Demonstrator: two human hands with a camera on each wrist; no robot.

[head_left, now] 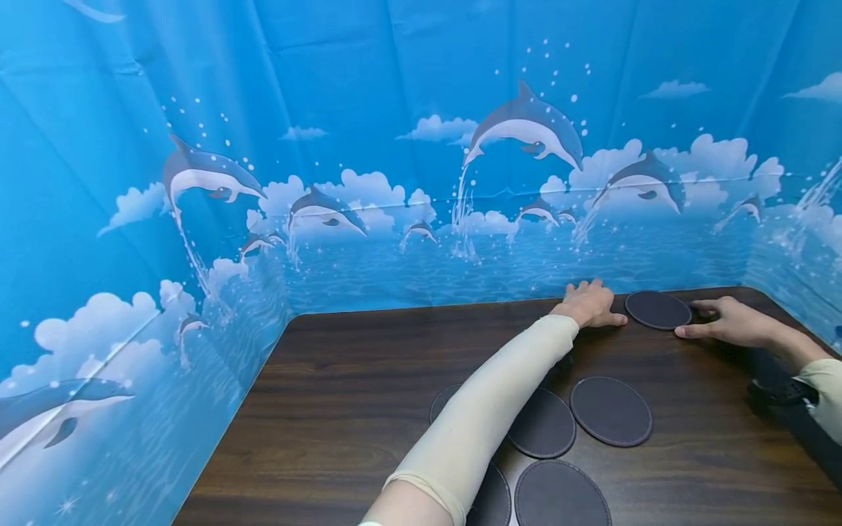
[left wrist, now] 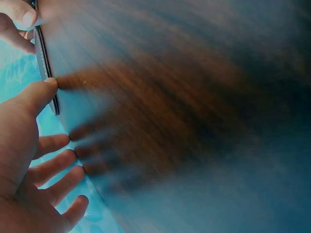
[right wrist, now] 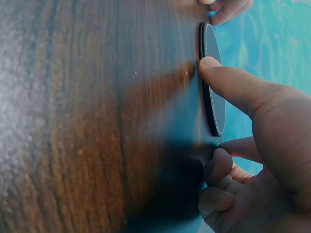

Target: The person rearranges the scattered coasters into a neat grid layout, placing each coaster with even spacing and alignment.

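A round dark coaster (head_left: 658, 310) with a stitched rim lies flat near the table's back edge, between both hands. On its left side, my left hand (head_left: 590, 303) rests with fingers spread on the wood and the thumb pointing at the coaster's rim. From the right, my right hand (head_left: 737, 321) reaches to the rim with thumb and index finger apart. In the right wrist view, the right thumb (right wrist: 228, 80) is at the side of the coaster (right wrist: 213, 87) and the other fingers are bent on the table. Whether either thumb touches the rim I cannot tell.
Several more round coasters lie nearer, among them one at the right (head_left: 612, 411) and one in front (head_left: 562, 493). The left sleeve (head_left: 487, 416) partly covers others. A dolphin-print curtain (head_left: 395, 146) stands behind the brown wooden table (head_left: 329, 409).
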